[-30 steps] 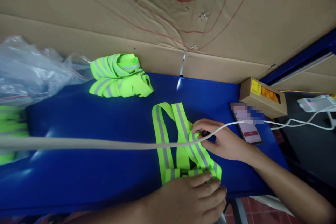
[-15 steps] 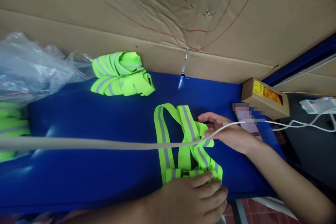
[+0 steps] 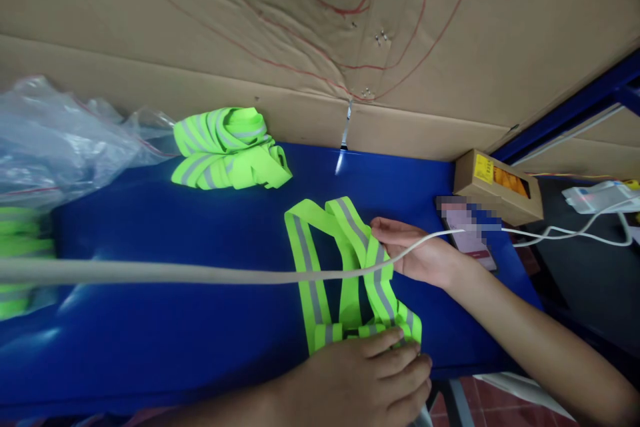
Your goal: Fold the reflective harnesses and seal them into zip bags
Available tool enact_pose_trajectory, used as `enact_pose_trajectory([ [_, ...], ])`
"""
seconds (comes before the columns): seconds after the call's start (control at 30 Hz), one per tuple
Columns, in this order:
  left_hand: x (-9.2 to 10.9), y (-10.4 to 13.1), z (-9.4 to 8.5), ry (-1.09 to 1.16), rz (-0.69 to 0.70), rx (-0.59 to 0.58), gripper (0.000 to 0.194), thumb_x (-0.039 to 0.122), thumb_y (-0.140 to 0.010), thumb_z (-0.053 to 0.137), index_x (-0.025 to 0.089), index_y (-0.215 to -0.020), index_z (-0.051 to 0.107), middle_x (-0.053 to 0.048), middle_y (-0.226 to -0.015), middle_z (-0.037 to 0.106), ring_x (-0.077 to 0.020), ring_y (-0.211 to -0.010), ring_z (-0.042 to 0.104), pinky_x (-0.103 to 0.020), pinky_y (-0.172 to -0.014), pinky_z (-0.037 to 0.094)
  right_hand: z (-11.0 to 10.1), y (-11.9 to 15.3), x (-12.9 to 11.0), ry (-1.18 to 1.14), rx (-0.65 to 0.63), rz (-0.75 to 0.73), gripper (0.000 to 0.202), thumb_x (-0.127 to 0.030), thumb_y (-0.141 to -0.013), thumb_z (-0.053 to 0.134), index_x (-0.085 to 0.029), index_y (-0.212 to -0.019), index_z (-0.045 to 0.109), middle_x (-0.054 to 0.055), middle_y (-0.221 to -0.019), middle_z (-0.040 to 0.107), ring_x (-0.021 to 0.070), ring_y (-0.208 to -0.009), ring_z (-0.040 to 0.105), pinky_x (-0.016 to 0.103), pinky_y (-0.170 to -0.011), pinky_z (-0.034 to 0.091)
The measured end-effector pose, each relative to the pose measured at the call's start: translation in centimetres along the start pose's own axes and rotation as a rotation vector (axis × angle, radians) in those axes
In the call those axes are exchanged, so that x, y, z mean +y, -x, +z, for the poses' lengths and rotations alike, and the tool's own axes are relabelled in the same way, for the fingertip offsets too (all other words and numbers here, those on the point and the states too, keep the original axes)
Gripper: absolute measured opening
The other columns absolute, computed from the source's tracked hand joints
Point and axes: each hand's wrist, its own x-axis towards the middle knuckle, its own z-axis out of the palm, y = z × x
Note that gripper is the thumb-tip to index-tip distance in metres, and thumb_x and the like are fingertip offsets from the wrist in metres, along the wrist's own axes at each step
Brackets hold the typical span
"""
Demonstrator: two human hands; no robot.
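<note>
A neon-yellow reflective strap vest [image 3: 350, 260] with grey stripes lies in loops on the blue tabletop. Over its near end is my left hand [image 3: 365, 377], its fingers curled down onto the straps, a dark bit of buckle showing just beyond the knuckles. At the vest's right side, my right hand [image 3: 420, 253] has its fingertips closed at a strap; some of them are hidden behind the band. A pale cable [image 3: 200, 272] crosses in front of the view, over the vest and my right hand.
Rolled reflective straps [image 3: 225, 150] lie at the back, near clear plastic bags [image 3: 60, 133]. More yellow straps [image 3: 23, 260] sit at the left edge. On the right are a phone [image 3: 467, 237], a cardboard box [image 3: 495, 190] and a white device [image 3: 600, 198]. A cardboard wall [image 3: 280, 47] borders the back.
My right hand has brought its fingers in against the strap, and the upper right loops have shifted and straightened. My left hand stays on the near end. The view has shifted slightly.
</note>
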Motion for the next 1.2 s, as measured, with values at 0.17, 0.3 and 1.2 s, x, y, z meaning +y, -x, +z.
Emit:
enact_pose_trajectory([
  [0.17, 0.1, 0.2, 0.2, -0.006, -0.005, 0.013, 0.037, 0.028, -0.105, 0.041, 0.019, -0.136, 0.060, -0.005, -0.147, 0.058, -0.0182, -0.132, 0.055, -0.037, -0.119, 0.037, -0.2, -1.0, -0.3, 0.076, -0.007, -0.052, 0.036, -0.008, -0.057, 0.091, -0.018, -0.081, 0.066, -0.006, -0.080, 0.067, 0.0065, -0.064, 0.060, 0.019, -0.061, 0.046],
  [0.3, 0.1, 0.3, 0.0, -0.009, 0.004, -0.006, 0.039, 0.028, -0.106, 0.038, 0.019, -0.138, 0.058, -0.003, -0.149, 0.057, -0.0185, -0.134, 0.054, -0.037, -0.119, 0.038, -1.1, -1.5, -0.7, 0.263, 0.026, -0.171, 0.030, -0.010, -0.061, 0.088, -0.019, -0.080, 0.067, -0.001, -0.103, 0.071, 0.0100, -0.081, 0.064, 0.022, -0.072, 0.049],
  [1.2, -0.2, 0.7, -0.1, 0.082, -0.060, -0.062, 0.052, 0.042, -0.105, 0.036, 0.013, -0.145, 0.050, -0.008, -0.155, 0.050, -0.0226, -0.138, 0.048, -0.040, -0.123, 0.030, 0.8, -1.9, 2.2, 1.806, -0.066, -0.845, 0.067, -0.042, -0.105, 0.049, -0.018, -0.161, 0.023, 0.017, -0.168, 0.025, 0.0268, -0.156, 0.021, 0.052, -0.123, 0.027],
])
